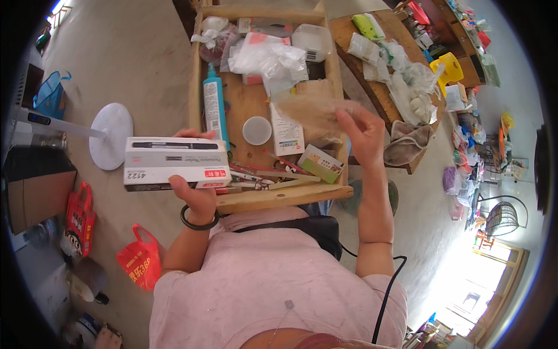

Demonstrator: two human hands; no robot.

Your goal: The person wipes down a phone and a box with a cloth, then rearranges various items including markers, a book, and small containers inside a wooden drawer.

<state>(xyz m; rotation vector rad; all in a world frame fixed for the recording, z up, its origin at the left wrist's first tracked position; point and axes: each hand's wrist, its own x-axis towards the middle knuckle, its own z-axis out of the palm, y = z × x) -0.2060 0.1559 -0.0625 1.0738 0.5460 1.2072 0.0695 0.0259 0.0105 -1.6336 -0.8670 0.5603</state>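
Note:
My left hand (197, 201) grips a white and grey cardboard marker box (176, 161), which bears writing and a picture of a pen. It is held beside the front left of a wooden drawer (283, 199). Over the drawer's right side, my right hand (362, 133) pinches a thin, brownish, translucent piece (301, 109), blurred and too unclear to name. Below that piece lies a white printed box (287, 137), partly covered by it. A round white lid or tub (257, 131) and a blue spray bottle (213, 104) lie to its left. Pens (248, 176) and a green card (320, 163) lie at the front.
Clear plastic bags (268, 56), a clear plastic container (311, 41) and a knotted bag (216, 39) fill the drawer's far end. A wooden table (366, 83) with bags and a grey cloth pouch (407, 141) stands right. A white round stand base (111, 135) and red bag (141, 259) are left.

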